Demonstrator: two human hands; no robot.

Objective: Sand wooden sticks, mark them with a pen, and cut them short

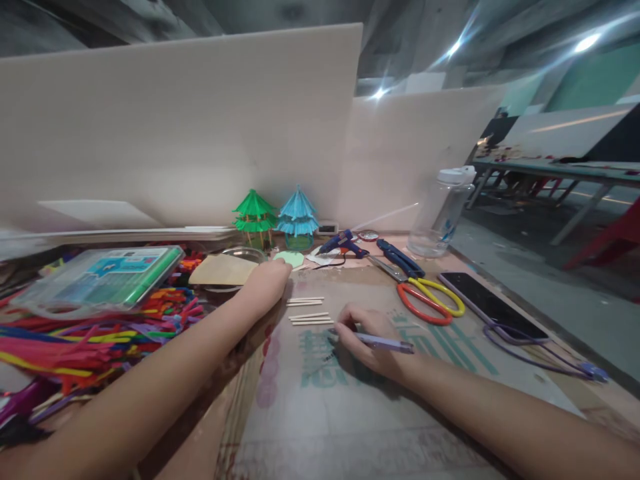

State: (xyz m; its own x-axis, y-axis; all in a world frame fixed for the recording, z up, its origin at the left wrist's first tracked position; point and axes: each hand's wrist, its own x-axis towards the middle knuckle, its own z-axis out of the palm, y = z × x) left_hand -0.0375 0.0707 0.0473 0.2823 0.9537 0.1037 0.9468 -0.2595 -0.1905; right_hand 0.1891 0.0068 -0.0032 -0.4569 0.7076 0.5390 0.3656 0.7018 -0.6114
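Observation:
My right hand point(367, 337) is closed round a light purple pen point(385, 343), its tip pointing left over the greenish print on the work surface. Just beyond the pen tip, several thin pale wooden sticks point(311, 321) lie side by side in two small groups. My left hand point(269, 285) is stretched forward beside a round dish point(245, 253) with a tan card point(223, 270) on it. Its fingers are curled together close to a pale green paper piece point(290, 259); what they hold, if anything, is hidden.
Behind stand a green paper-roofed model point(254, 217) and a blue one point(298, 217). A glue gun point(343, 245), scissors point(425, 298), blue-handled pliers point(400, 258), a phone point(490, 307) and a clear bottle point(440, 213) are on the right. Pipe cleaners point(55, 350) and a plastic case point(100, 280) fill the left.

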